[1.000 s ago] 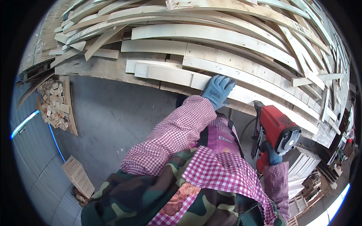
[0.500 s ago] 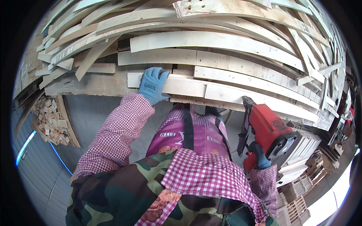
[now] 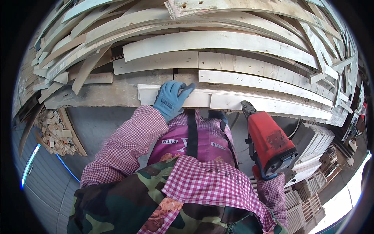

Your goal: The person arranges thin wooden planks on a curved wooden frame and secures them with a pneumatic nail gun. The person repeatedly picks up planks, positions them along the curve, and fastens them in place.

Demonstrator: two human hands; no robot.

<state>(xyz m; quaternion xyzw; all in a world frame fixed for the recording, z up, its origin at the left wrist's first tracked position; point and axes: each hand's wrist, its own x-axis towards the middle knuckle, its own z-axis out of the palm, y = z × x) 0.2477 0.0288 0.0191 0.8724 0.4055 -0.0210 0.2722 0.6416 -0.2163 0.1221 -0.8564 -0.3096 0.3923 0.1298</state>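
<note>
My left hand [image 3: 171, 100], in a blue work glove, is closed over the left part of a pale wooden slat [image 3: 197, 99] near the bench's front edge. A second slat [image 3: 269, 105] lies against it and runs on to the right. My right hand [image 3: 269, 176] holds a red nail gun [image 3: 271, 138] by its handle; the gun's body hides most of that hand. The dark nose of the gun is at the front edge of the second slat, and I cannot tell whether it touches.
Long loose boards [image 3: 222, 41] lie heaped across the worn bench [image 3: 120, 93]. Below left, a bin holds small wood offcuts [image 3: 58, 130]. Stacked pale boards [image 3: 311, 148] stand at the lower right, with slatted wooden pieces [image 3: 307, 210] beneath.
My left hand has moved right along the slats, its fingers shifting, and the left slat's end has moved right too. The nail gun has turned, and its nose has come left along the slat.
</note>
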